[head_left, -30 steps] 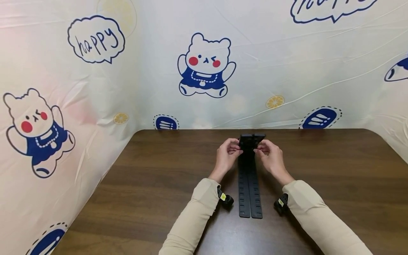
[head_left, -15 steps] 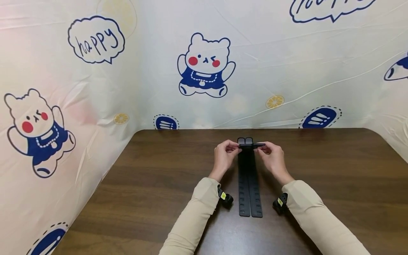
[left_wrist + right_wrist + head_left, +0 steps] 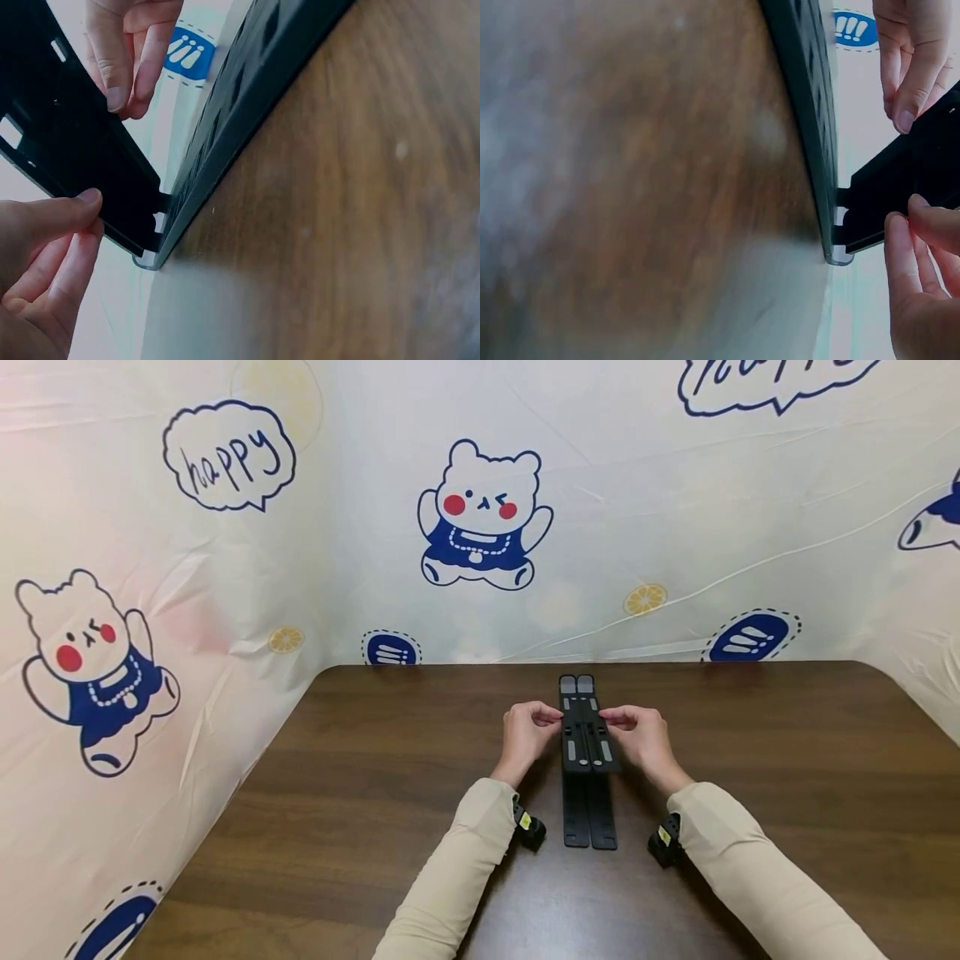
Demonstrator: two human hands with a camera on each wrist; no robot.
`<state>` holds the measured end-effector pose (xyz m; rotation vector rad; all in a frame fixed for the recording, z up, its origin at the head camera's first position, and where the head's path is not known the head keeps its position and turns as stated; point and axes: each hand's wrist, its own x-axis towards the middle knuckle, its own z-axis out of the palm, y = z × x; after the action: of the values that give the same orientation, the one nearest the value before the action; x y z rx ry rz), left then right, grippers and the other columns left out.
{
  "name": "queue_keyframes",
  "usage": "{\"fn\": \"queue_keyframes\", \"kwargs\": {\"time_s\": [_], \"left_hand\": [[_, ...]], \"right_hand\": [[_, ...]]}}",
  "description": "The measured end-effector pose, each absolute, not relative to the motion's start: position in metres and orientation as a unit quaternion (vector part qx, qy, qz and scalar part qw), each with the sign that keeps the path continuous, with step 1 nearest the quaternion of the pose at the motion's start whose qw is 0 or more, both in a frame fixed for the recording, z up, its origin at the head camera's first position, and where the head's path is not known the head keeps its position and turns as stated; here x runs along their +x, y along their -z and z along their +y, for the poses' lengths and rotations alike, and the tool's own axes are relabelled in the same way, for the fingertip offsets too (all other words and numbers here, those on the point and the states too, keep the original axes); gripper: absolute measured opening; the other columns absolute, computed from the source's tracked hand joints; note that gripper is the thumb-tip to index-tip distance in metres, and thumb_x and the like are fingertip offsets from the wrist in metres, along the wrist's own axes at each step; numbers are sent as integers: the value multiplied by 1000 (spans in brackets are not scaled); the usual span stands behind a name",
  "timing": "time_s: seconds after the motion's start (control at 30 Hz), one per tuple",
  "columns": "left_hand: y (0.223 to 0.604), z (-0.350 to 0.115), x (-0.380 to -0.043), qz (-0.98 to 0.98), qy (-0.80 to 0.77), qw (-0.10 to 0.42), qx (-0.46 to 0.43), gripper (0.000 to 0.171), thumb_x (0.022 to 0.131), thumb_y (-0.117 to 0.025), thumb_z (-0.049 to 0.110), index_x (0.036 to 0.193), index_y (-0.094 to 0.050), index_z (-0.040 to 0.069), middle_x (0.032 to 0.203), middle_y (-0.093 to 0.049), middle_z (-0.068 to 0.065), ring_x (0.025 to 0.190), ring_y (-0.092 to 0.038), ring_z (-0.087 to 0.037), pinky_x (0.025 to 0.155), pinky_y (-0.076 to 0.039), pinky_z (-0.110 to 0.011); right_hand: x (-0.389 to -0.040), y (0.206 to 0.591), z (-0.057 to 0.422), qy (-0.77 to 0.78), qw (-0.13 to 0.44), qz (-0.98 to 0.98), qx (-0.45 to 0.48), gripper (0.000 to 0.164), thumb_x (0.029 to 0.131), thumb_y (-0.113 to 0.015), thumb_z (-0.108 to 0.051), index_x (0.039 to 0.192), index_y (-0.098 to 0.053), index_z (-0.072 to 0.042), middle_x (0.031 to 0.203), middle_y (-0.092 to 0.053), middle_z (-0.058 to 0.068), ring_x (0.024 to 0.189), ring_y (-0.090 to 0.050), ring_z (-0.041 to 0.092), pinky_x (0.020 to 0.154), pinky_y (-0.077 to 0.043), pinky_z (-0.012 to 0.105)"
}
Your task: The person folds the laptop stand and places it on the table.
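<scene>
A black folding laptop stand lies lengthwise on the table, its two long notched rails side by side. Its hinged upper plate, with grey pads, slopes above the rails toward the person. My left hand pinches the plate's left edge between thumb and fingers. On the opposite edge, my right hand does the same. Both wrist views show the plate's dark underside angled away from the rails, joined to them at the far end by hinge tabs.
The brown wooden table spreads out on both sides of the stand. Behind it and at the sides hangs a pale printed curtain. A black wrist camera sits at the left sleeve, another camera at the right.
The upper plate has swung down toward the person, from raised through edge-on, so its padded face shows. Both hands stay on its edges and have come slightly nearer the person.
</scene>
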<state>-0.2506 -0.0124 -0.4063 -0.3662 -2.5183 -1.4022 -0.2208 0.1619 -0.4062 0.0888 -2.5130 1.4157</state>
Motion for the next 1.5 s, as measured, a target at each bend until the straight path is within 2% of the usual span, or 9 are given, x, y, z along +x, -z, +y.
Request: {"fn": "queue_keyframes", "kwargs": {"time_s": [0.47,0.57,0.73,0.87,1.27,1.5], "left_hand": [[411,-13,-255,-867,479,74,-115,4,71,-72,3,73,-68,3,71,-67,-5,62,-64,-9,61,-49,-17],[414,-13,-255,-868,479,67,-111,5,71,-71,3,74,-68,4,71,-67,-4,62,-63,-8,62,-49,-17],[418,-14,-254,-865,488,52,-103,6,72,-71,1,76,-67,4,71,-67,-3,63,-63,-7,64,-49,-18],[420,-15,-254,-858,502,40,-106,7,71,-71,0,77,-67,3,71,-67,-4,63,-64,-8,65,-50,-20],[422,-21,-253,-854,508,-11,-109,14,69,-72,-2,81,-69,3,74,-68,-4,65,-64,-8,64,-49,-19],[424,-23,-252,-847,520,-29,-110,16,69,-72,-3,84,-69,2,77,-68,-6,68,-64,-11,62,-50,-20]], "right_hand": [[-219,407,167,-530,23,-848,-10,24,81,-60,3,105,-63,4,103,-61,21,90,-59,28,78,-48,36],[-219,408,168,-570,-7,-821,-23,27,82,-59,2,108,-60,6,109,-58,23,89,-59,22,77,-49,31],[-220,410,168,-653,-51,-753,-58,32,81,-58,4,113,-55,9,110,-56,24,79,-59,7,71,-49,21],[-220,413,167,-675,-62,-731,-75,33,81,-58,5,114,-54,10,106,-59,20,75,-60,5,70,-49,21],[-218,413,170,-667,-97,-735,-73,32,83,-55,2,112,-52,14,99,-61,14,78,-58,5,73,-49,23],[-219,415,171,-649,-94,-753,-58,31,82,-56,1,110,-53,14,98,-62,16,78,-59,8,73,-49,25]]}}
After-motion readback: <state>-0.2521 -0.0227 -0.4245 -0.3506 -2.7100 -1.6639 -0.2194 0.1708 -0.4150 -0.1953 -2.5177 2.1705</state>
